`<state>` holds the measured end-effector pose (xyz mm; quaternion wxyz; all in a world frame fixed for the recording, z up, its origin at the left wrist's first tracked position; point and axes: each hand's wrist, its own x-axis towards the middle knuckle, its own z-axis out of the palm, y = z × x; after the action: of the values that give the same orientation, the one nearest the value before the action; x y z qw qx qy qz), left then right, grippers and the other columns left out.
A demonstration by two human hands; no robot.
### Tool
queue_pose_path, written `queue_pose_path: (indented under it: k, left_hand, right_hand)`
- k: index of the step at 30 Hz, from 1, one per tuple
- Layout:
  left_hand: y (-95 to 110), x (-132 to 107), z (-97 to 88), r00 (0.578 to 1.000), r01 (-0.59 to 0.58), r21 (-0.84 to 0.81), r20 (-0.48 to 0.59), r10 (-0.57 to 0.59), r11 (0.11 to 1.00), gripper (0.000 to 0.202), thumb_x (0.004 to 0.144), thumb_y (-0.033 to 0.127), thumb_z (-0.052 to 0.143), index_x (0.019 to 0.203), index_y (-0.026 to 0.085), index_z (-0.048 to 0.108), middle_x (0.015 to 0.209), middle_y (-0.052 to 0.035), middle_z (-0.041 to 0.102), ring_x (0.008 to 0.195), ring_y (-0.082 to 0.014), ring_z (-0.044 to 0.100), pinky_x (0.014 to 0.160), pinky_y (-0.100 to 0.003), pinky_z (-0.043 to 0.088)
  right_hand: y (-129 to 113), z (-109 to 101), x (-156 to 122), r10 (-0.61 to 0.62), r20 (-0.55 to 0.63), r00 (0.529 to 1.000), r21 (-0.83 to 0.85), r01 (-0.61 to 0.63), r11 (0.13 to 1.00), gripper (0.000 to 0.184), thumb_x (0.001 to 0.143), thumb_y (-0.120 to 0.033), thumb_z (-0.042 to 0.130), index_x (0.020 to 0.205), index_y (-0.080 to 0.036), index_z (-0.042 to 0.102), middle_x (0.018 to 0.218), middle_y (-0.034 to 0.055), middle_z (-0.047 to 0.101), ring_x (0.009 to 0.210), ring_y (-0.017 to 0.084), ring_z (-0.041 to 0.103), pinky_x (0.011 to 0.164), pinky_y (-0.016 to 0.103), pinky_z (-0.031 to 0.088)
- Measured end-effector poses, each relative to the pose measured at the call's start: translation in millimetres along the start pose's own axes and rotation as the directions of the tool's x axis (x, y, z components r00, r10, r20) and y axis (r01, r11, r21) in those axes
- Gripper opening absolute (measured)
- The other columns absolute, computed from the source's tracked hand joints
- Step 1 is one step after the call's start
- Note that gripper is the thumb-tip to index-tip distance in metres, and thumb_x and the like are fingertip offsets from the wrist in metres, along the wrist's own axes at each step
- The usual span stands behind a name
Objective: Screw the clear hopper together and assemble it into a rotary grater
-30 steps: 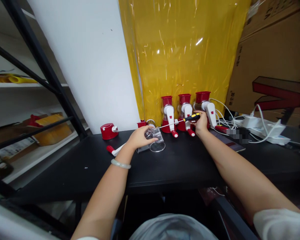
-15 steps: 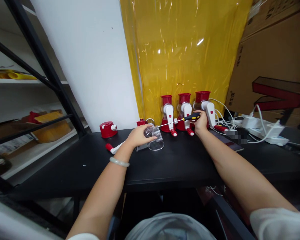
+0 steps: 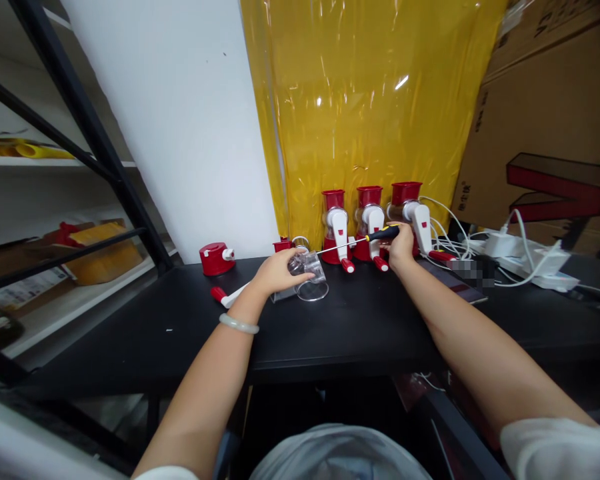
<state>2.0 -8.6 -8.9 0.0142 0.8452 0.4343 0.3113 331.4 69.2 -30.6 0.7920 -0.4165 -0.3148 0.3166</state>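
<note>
My left hand (image 3: 276, 272) is closed around a clear plastic housing (image 3: 311, 275) that lies tilted on the black table (image 3: 190, 327). My right hand (image 3: 401, 245) grips a screwdriver (image 3: 383, 234) with a black and yellow handle. Its thin shaft points left, and the tip reaches the top of the clear housing. A red and white crank handle (image 3: 226, 297) lies on the table just left of my left wrist.
Three red and white hand-crank grinders (image 3: 371, 220) stand in a row against a yellow plastic sheet. A red base part (image 3: 215, 259) sits at the back left. White chargers and cables (image 3: 520, 257) crowd the right. Cardboard boxes rise behind them; a metal shelf stands at left.
Both hands hold almost the same pose; the camera view shifted slightly, and the screwdriver stays against the clear housing.
</note>
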Motion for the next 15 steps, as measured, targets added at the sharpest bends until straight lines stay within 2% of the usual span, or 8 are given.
queue_pose_path:
  k: [2, 5, 8, 11, 15]
  left_hand:
    - [0.4, 0.3, -0.3, 1.000, 0.000, -0.001, 0.004, 0.000, 1.000, 0.068, 0.078, 0.060, 0.079, 0.133, 0.022, 0.067, 0.128, -0.0145, 0.076, 0.117, -0.0357, 0.072, 0.106, -0.053, 0.055]
    - [1.5, 0.6, -1.2, 1.000, 0.001, 0.001, 0.012, -0.001, 1.000, 0.069, 0.078, 0.059, 0.080, 0.133, 0.021, 0.067, 0.129, -0.0153, 0.075, 0.117, -0.0359, 0.072, 0.106, -0.053, 0.055]
    - [2.2, 0.5, -1.9, 1.000, 0.003, 0.000, 0.010, -0.003, 1.000, 0.068, 0.077, 0.058, 0.081, 0.133, 0.022, 0.067, 0.129, -0.0148, 0.075, 0.117, -0.0360, 0.072, 0.106, -0.054, 0.055]
    - [1.9, 0.5, -1.5, 1.000, -0.004, -0.010, 0.006, 0.004, 1.000, 0.067, 0.077, 0.057, 0.081, 0.133, 0.023, 0.067, 0.129, -0.0143, 0.075, 0.117, -0.0354, 0.072, 0.106, -0.055, 0.055]
    - [1.2, 0.5, -0.3, 1.000, -0.004, -0.005, -0.001, 0.004, 1.000, 0.066, 0.077, 0.057, 0.081, 0.132, 0.023, 0.068, 0.128, -0.0145, 0.075, 0.117, -0.0357, 0.072, 0.106, -0.056, 0.055]
  right_hand:
    - [0.0, 0.1, 0.6, -0.001, 0.004, 1.000, -0.006, 0.001, 1.000, 0.024, 0.093, -0.046, 0.047, 0.094, -0.024, 0.057, 0.065, -0.0052, 0.059, 0.041, 0.012, 0.052, 0.039, 0.024, 0.041]
    - [0.8, -0.9, 1.2, -0.067, 0.000, 0.998, -0.062, 0.067, 0.996, 0.032, 0.090, -0.055, 0.058, 0.091, -0.024, 0.054, 0.062, -0.0069, 0.057, 0.037, 0.010, 0.046, 0.037, 0.024, 0.036]
    - [1.3, -2.0, 0.8, -0.068, 0.008, 0.998, -0.089, 0.068, 0.994, 0.040, 0.096, -0.062, 0.046, 0.086, -0.024, 0.054, 0.060, -0.0050, 0.055, 0.039, 0.011, 0.048, 0.037, 0.025, 0.037]
    - [0.7, -2.2, 0.1, 0.006, 0.007, 1.000, -0.031, -0.006, 0.999, 0.036, 0.099, -0.049, 0.034, 0.091, -0.023, 0.058, 0.064, -0.0032, 0.057, 0.042, 0.013, 0.054, 0.039, 0.024, 0.040]
    - [0.0, -1.0, 0.5, 0.031, -0.001, 1.000, 0.009, -0.031, 0.999, 0.025, 0.093, -0.033, 0.038, 0.097, -0.023, 0.061, 0.078, -0.0032, 0.060, 0.051, 0.011, 0.060, 0.041, 0.021, 0.042]
